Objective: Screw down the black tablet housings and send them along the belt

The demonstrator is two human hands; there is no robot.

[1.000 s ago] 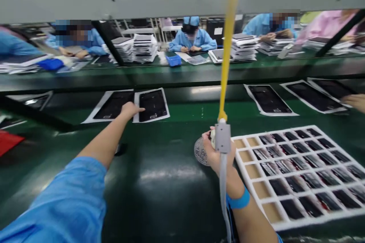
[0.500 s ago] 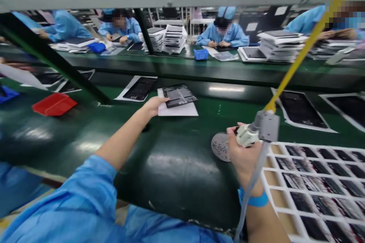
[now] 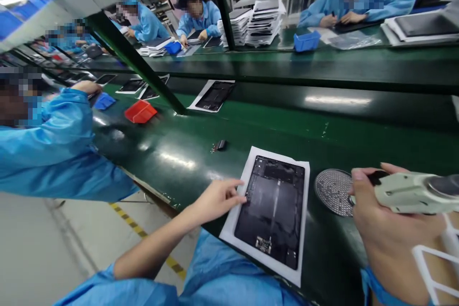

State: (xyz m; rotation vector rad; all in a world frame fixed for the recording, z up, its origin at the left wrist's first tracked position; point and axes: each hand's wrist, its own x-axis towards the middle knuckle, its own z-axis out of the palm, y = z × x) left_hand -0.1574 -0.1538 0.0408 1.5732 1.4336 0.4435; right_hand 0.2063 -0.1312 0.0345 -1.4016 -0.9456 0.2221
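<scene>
Head view: a black panel [image 3: 270, 208] on a white sheet [image 3: 228, 234] lies between the unclenched left hand [image 3: 220, 199], at its edge, and the right hand [image 3: 389, 232], grasping a pale tool [image 3: 405, 193].

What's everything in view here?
Bench: one, green, throughout
Front panel: one, black, centre
Sheet: one, white, under it
Small item: one, dark, mid bench
Perforated disc: one, grey, right of sheet
Tool: one, pale green, right side
Grid tray: one, white, lower right
Bin: one, red, left
Boxes: three or more, blue, left and opposite
Other panels: several, black, further along
Stacks: several, mostly white, opposite
Posts: several, green, above bench
People: several, mostly blue sleeves, left and opposite
Left hand: one, bare, sheet's edge
Right hand: one, bare, around tool
</scene>
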